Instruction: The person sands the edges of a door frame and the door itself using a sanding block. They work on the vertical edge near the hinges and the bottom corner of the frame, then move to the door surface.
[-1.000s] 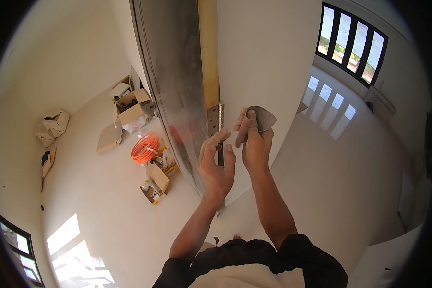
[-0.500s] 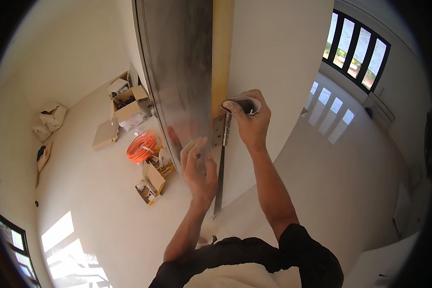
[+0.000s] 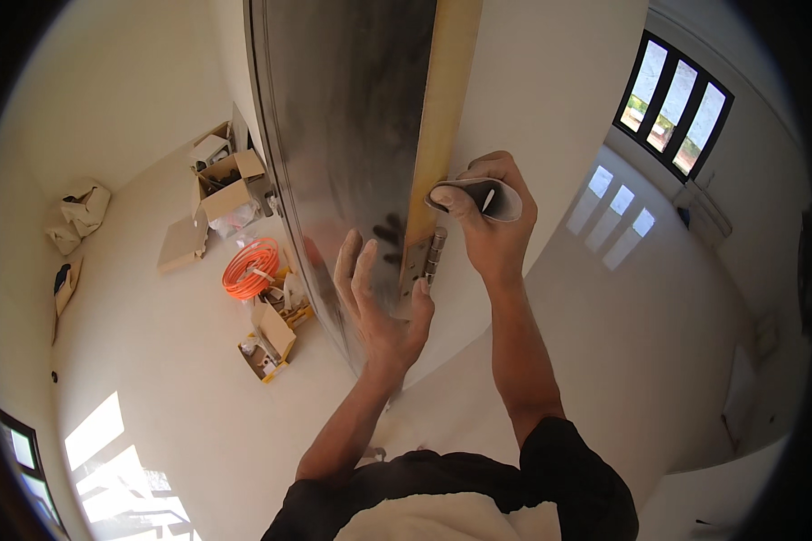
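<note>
A tall door [image 3: 347, 108] with a dark, glossy face and a yellowish edge [image 3: 444, 108] stands in front of me. A metal hinge [image 3: 435, 257] sits low on that edge. In my right hand [image 3: 496, 225], beside the edge just above the hinge, is a curled piece of sandpaper [image 3: 507, 206], pinched under the thumb. My left hand [image 3: 383, 316] is open, fingers spread before the dark face and thumb close to the hinge. Dark finger shapes show on the glossy face beside it. Whether the left hand touches the door, I cannot tell.
On the floor to the left lie an orange coil of tubing [image 3: 251, 269], an opened cardboard box [image 3: 230, 185] and a small yellow box [image 3: 269, 343]. A white bag [image 3: 86, 207] rests by the left wall. A pale wall [image 3: 550, 81] stands right of the door; a barred window [image 3: 675, 104] is farther right.
My right hand has moved slightly right and down with the sandpaper. My left hand's fingers have spread, and its thumb has shifted right toward the hinge. The view has shifted a little.
</note>
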The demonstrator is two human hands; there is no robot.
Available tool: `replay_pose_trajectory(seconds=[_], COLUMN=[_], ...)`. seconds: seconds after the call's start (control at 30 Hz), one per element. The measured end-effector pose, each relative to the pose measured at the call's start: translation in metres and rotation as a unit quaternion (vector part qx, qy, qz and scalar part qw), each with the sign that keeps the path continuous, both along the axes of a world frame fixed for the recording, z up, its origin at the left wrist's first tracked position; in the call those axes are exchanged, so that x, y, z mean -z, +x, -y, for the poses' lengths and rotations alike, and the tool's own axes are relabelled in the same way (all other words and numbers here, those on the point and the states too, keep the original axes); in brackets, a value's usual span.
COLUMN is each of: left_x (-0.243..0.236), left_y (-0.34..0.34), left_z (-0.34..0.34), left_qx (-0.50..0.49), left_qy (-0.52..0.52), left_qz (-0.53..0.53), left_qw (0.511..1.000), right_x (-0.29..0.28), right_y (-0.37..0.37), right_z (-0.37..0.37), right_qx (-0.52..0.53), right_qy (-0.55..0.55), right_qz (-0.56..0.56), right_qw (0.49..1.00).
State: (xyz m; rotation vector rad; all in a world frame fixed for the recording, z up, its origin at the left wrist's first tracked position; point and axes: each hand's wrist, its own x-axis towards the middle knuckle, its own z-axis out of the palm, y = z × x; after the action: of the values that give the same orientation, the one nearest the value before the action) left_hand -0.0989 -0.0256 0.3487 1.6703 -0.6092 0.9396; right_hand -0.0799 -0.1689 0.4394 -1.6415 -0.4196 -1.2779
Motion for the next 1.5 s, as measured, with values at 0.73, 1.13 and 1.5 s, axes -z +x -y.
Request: replay_pose_trajectory(seconds=[0.73, 1.13, 1.5], left_x=[0.003, 0.009, 0.011], left_y=[0.032, 0.033, 0.035], left_z=[0.027, 0.031, 0.032], left_qx=[-0.071, -0.099, -0.104], left_qy=[0.057, 0.047, 0.034], left_qz=[0.096, 0.104, 0.113], left_qw=[0.991, 0.988, 0.988], right_x=[-0.005, -0.024, -0.039], right_y=[-0.001, 0.008, 0.009], right_z=[0.03, 0.026, 0.027], right_qx=[0.017, 0.056, 0.029], right_qy=[-0.216, -0.241, -0.254], right_qz=[0.021, 0.129, 0.116], right_qw=[0.976, 0.96, 0.96])
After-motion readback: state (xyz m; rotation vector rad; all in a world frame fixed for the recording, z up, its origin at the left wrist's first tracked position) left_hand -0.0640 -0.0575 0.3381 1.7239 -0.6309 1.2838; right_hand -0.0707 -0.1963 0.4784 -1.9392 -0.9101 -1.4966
